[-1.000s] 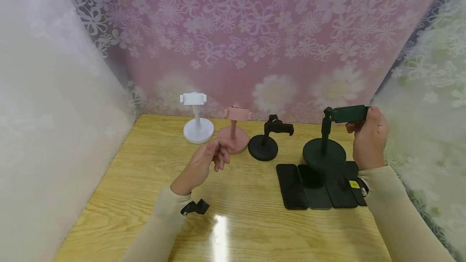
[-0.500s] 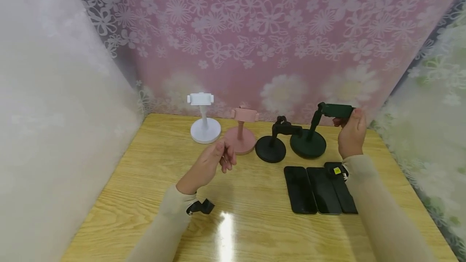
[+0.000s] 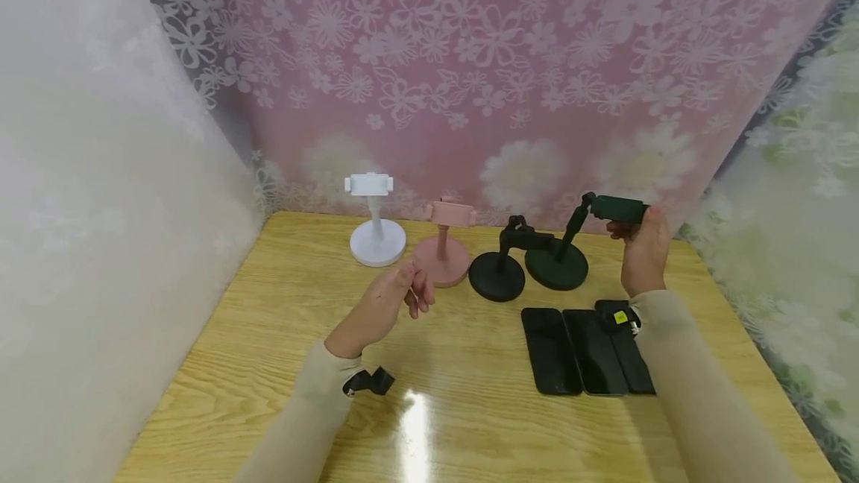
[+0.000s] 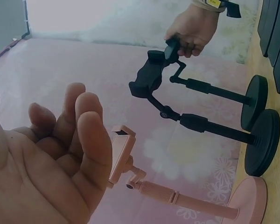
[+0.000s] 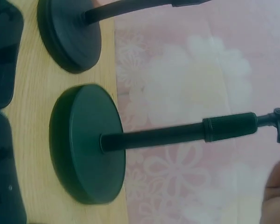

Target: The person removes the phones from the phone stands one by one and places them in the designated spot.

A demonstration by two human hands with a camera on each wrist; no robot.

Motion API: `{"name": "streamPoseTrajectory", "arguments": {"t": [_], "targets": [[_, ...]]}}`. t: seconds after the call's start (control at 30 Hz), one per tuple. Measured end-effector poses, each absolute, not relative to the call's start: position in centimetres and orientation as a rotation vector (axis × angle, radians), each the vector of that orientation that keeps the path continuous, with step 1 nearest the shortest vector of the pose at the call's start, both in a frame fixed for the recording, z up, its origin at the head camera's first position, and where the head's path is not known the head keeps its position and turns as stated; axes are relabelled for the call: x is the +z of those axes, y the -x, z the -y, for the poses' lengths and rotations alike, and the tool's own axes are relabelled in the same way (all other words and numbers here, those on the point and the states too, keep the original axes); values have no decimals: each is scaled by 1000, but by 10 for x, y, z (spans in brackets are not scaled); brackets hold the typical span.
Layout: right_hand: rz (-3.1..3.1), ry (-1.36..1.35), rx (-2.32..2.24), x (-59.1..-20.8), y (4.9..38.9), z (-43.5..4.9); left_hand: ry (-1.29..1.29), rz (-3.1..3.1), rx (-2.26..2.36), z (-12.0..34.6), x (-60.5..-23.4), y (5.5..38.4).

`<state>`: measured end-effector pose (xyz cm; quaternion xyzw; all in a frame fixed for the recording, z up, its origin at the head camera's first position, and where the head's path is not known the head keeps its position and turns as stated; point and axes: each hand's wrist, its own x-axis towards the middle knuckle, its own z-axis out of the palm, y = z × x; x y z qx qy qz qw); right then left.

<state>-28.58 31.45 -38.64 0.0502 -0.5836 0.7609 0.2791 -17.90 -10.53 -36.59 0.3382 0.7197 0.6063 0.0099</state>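
My right hand (image 3: 646, 253) grips the clamp head of a dark green phone stand (image 3: 573, 233). The stand's round base (image 5: 91, 144) is at the tabletop, at the right end of a row of stands. Close to its left is a black phone stand (image 3: 498, 274). My left hand (image 3: 385, 304) hovers over the table in front of the pink phone stand (image 3: 443, 256), its fingers loosely bent around nothing. In the left wrist view, that palm (image 4: 51, 177) shows no object in it. A white phone stand (image 3: 377, 241) stands at the row's left end.
Several black phones (image 3: 552, 352) lie side by side in front of the stands at the right; my right sleeve covers part of them. The wooden table (image 3: 282, 364) meets a pink flowered cloth (image 3: 429, 95) at the back.
My right hand has carried the green stand left and down, from above the phones to beside the black stand. The left hand has kept its pose.
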Motion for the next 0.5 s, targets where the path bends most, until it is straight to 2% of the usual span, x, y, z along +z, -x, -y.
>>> {"name": "streamPoseTrajectory", "arguments": {"t": [0.27,0.33,0.5], "targets": [[1694,94,1853,-374,241,-319,-1005,-2090,2278,110,-363,182],[1608,43,1804,-372,225,-313,-1022,-2116,2419,114,-361,180],[1448,-281,1598,-361,181,-281,-1097,-2336,2581,116,-358,177]]}}
